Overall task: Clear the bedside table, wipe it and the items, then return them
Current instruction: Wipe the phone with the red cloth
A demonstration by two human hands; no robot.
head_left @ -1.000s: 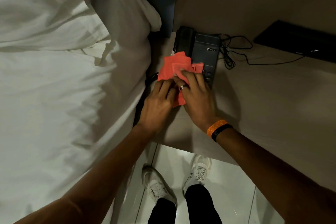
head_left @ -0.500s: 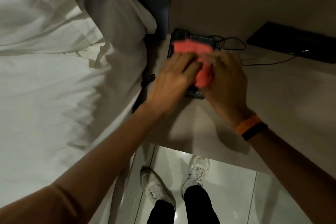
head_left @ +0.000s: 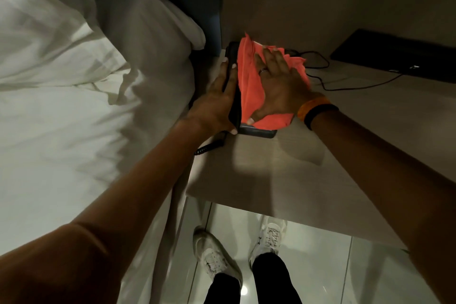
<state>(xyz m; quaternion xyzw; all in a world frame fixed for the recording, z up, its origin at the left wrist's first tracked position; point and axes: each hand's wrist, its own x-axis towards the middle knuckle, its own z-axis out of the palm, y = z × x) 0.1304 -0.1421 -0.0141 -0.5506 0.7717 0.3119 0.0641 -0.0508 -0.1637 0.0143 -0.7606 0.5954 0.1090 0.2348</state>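
Note:
A black desk telephone sits at the back left corner of the pale bedside table. An orange-red cloth is spread over most of its top. My right hand lies flat on the cloth, fingers spread, pressing it onto the phone. My left hand grips the phone's left side along the handset. The phone's coiled cord hangs off the table's left edge.
A bed with white sheets and a pillow borders the table on the left. Black cables trail behind the phone toward a flat black device at the back right. The wall stands right behind. My shoes are on the tiled floor below.
Both hands moved from the phone's near end up over it. The cloth, bunched a second ago, now lies spread across the phone under my flat right hand; my left hand shifted to the handset side.

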